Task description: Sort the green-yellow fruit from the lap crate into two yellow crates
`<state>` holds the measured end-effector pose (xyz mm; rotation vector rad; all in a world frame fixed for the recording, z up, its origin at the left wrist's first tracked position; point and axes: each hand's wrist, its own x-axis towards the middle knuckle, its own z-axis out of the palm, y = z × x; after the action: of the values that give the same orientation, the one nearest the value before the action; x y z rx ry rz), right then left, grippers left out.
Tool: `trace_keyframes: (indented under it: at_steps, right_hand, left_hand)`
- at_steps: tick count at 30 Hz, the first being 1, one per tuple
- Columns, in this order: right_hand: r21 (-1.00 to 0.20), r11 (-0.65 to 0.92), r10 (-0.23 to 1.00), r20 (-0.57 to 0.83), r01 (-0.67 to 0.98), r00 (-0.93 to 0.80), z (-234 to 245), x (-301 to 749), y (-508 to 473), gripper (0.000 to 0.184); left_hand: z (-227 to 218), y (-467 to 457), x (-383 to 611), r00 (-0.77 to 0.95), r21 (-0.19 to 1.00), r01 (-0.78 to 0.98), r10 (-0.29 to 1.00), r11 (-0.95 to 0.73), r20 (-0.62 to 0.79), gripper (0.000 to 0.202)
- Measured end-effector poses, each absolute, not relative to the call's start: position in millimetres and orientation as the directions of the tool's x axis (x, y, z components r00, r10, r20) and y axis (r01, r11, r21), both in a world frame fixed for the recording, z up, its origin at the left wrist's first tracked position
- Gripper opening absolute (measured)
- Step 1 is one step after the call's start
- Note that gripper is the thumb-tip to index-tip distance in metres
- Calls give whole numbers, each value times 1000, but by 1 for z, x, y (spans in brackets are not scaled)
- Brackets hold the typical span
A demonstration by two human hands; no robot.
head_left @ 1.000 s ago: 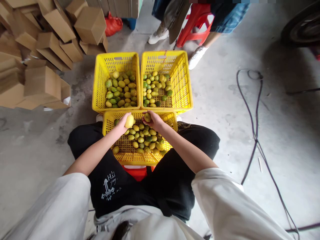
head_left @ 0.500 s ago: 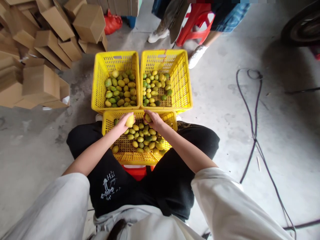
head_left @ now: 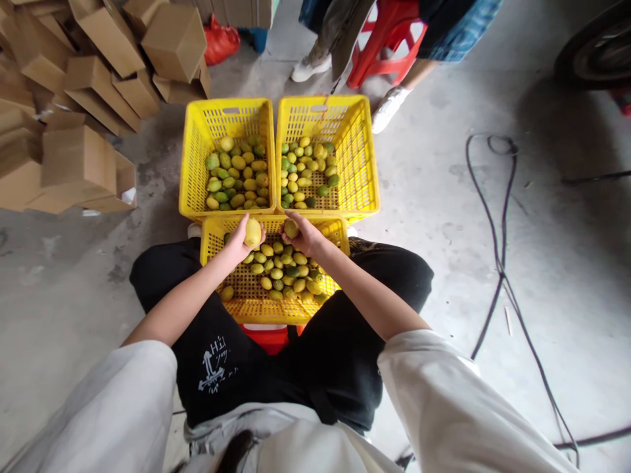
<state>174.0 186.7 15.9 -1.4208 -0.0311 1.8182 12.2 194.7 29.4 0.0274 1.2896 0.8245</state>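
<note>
Three yellow plastic crates hold several yellow and green lemons. The near crate (head_left: 246, 309) rests between my knees. My left hand (head_left: 240, 242) grips a large yellow lemon (head_left: 253, 232) above this crate's far rim. My right hand (head_left: 304, 236) holds a smaller yellow-green lemon (head_left: 291, 228) beside it. Beyond them stand the far left crate (head_left: 194, 164), with larger fruit, and the far right crate (head_left: 362, 157), with smaller fruit.
A heap of cardboard boxes (head_left: 79, 98) fills the left side. A person's legs and white shoes (head_left: 310, 67) sit by a red stool (head_left: 382, 46) behind the crates. A black cable (head_left: 497, 263) runs across the concrete floor on the right. A red stool (head_left: 269, 338) supports the near crate.
Both hands have risen slightly toward the far rim of the near crate, each still holding its lemon. The view has shifted a little.
</note>
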Motion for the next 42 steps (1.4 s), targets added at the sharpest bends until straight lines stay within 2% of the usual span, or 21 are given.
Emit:
trace_keyframes:
  at_steps: [2,6,9,12,18,20,23,26,30,33,38,42]
  right_hand:
    - [-497,-631,620,-784,-596,-3,20,172,187,17]
    - [-506,-614,612,-790,-606,39,24,172,188,19]
    - [-478,-658,581,-814,-581,11,21,174,189,27]
    - [-508,-675,588,-808,-535,25,13,175,188,28]
    - [-551,-680,614,-789,-483,35,8,174,187,33]
    - [-569,-667,633,-773,-481,37,10,174,187,28]
    - [-611,-607,693,-720,-509,38,12,173,185,17]
    - [-589,-601,689,-724,-540,23,14,172,185,13]
    - [-527,-671,617,-787,-521,2,18,170,187,18]
    - [-511,-680,605,-797,-526,-8,20,169,190,23]
    - [-478,-697,572,-820,-534,-12,16,170,191,26]
    - [-564,-641,661,-750,-520,-1,10,172,187,14]
  left_hand:
    - [27,194,11,28,510,-523,611,684,-791,20]
    - [20,194,8,-8,585,-516,680,625,-733,17]
    - [19,195,8,-34,565,-487,632,666,-774,18]
    - [23,197,10,16,496,-490,577,717,-817,20]
    - [29,200,11,42,437,-437,503,786,-863,44]
    - [25,200,10,26,467,-417,523,780,-852,41]
    - [17,197,8,-2,561,-414,616,716,-788,24]
    - [13,195,6,-4,603,-445,671,663,-741,16]
    - [16,196,6,-33,535,-402,572,744,-820,14]
    - [19,199,7,-70,488,-379,501,786,-862,21]
    - [20,201,7,-90,517,-336,520,787,-850,28]
    - [18,199,7,-133,578,-286,566,764,-813,24]
